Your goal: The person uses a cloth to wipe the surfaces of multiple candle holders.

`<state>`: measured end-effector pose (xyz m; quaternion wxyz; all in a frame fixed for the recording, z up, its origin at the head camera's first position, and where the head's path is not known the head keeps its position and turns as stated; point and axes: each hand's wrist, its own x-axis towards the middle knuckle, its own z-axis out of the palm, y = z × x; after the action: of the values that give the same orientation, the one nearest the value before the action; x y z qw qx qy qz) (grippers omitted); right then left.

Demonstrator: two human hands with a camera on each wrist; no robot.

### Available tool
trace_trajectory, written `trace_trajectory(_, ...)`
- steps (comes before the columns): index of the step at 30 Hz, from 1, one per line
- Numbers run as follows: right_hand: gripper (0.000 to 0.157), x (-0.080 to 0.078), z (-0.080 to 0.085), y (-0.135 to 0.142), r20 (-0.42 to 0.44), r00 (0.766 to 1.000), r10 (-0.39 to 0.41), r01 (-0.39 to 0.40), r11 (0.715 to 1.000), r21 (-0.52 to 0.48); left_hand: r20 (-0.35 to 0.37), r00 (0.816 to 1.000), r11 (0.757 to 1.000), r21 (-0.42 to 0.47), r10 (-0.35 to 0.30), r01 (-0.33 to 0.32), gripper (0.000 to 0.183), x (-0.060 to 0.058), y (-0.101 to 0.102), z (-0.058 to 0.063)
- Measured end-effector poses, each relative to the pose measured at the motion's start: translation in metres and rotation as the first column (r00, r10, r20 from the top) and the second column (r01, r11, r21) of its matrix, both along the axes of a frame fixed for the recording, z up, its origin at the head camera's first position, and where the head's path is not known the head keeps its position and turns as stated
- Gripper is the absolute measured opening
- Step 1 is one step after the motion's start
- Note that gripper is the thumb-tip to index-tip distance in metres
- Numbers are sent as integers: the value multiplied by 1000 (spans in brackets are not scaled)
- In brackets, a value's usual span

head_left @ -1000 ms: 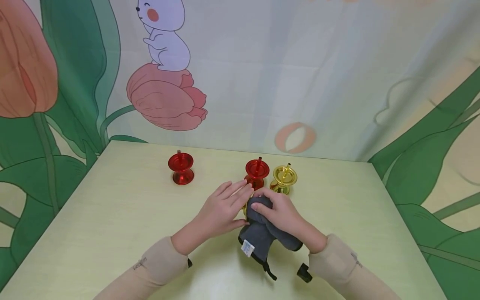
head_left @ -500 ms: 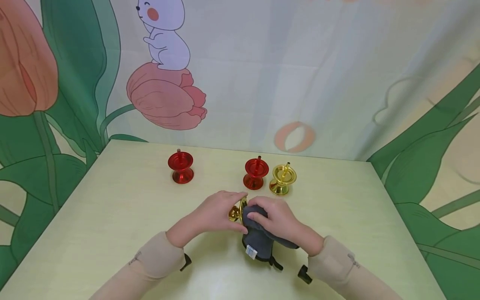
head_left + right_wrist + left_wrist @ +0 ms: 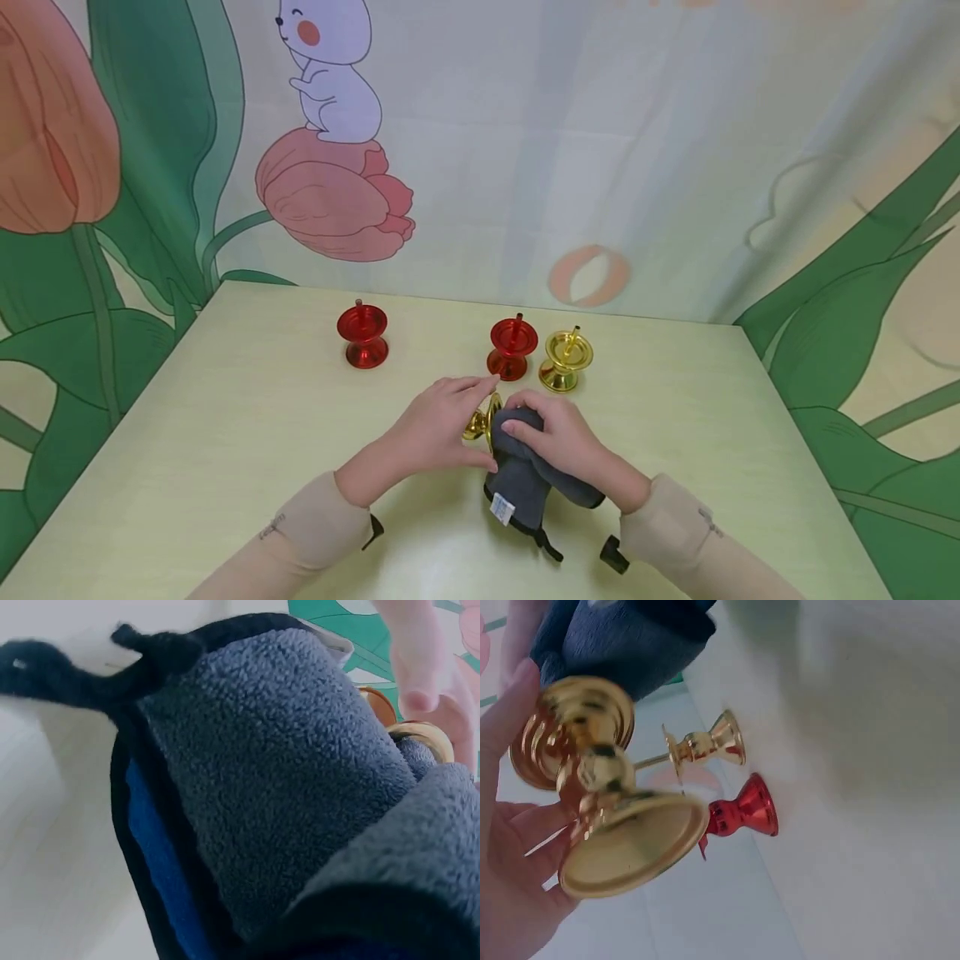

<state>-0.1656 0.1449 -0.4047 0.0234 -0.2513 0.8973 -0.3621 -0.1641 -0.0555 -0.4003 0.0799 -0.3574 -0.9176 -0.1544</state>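
Note:
My left hand (image 3: 438, 425) holds a gold candle holder (image 3: 476, 427) by its dish, thumb on the near side of the rim and fingers on the far side. The holder is tipped sideways, with its hollow foot (image 3: 634, 851) facing the left wrist camera. My right hand (image 3: 558, 429) grips a bunched dark grey towel (image 3: 519, 487) and presses it against the dish. The right wrist view shows the fuzzy grey towel (image 3: 262, 750) with its black edging and blue underside. The cloth hides the inside of the dish.
Behind my hands stand a red candle holder (image 3: 513, 346) and a second gold one (image 3: 566, 358), side by side. Another red candle holder (image 3: 363, 335) is upright farther left. A printed curtain (image 3: 480, 167) hangs behind the pale table (image 3: 225, 433).
My left hand's fingers have shifted from lying straight beside the dish to spreading round its rim, so more of the gold holder shows. The towel stays pressed to it, slightly shifted.

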Motion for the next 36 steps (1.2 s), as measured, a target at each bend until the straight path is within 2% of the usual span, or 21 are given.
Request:
trace_trajectory(1,17,1,0,0,-16,1000,13,-13,1000,8,63,998,1000,-1,2,-1,98,-1,-1,2)
trace_trajectory(4,17,5,1,-1,-80,994,68,-65,997,31,154,988,1000,-3,-25,26,94,-3,-2,6)
trace_trajectory(7,17,7,2,-3,-117,988,100,-97,995,36,198,979,999,-4,-42,44,90,-3,-3,5)
trace_trajectory(9,17,8,2,-5,-116,989,89,-85,996,32,187,982,999,-5,-35,37,88,-1,-2,3)
trace_trajectory(11,17,7,1,-5,-88,995,54,-52,998,18,123,992,1000,-23,-18,21,87,1,-1,1)
trace_trajectory(14,18,4,-1,-5,-9,1000,1,-2,1000,-20,-38,999,998,-69,2,-4,86,4,0,-3)
trace_trajectory(16,17,1,-2,-5,55,998,-18,21,998,-60,-164,987,996,-93,-1,-14,85,6,1,-6)
trace_trajectory(18,16,-2,-2,-4,115,993,-20,31,995,-100,-262,965,996,-90,-10,-15,85,8,0,-8)
trace_trajectory(20,16,-3,0,-4,157,987,-10,30,991,-128,-325,945,997,-76,-17,-8,85,8,-1,-10)
trace_trajectory(22,15,-2,6,-4,185,983,7,19,990,-141,-354,935,998,-62,-25,3,85,8,-2,-11)
trace_trajectory(24,16,2,15,-5,205,978,22,9,989,-149,-346,938,999,-52,-26,8,84,7,-4,-13)
trace_trajectory(27,17,6,26,-3,222,975,27,9,987,-160,-285,959,1000,-23,-6,0,84,6,-6,-15)
trace_trajectory(31,19,-2,20,8,214,977,9,32,982,-187,-177,982,998,43,58,-51,84,3,-9,-18)
trace_trajectory(34,21,-10,12,18,190,981,-32,74,973,-217,-98,988,987,118,119,-107,84,2,-12,-23)
trace_trajectory(36,21,-12,11,22,181,980,-87,129,964,-234,-30,986,970,190,163,-154,85,1,-13,-25)
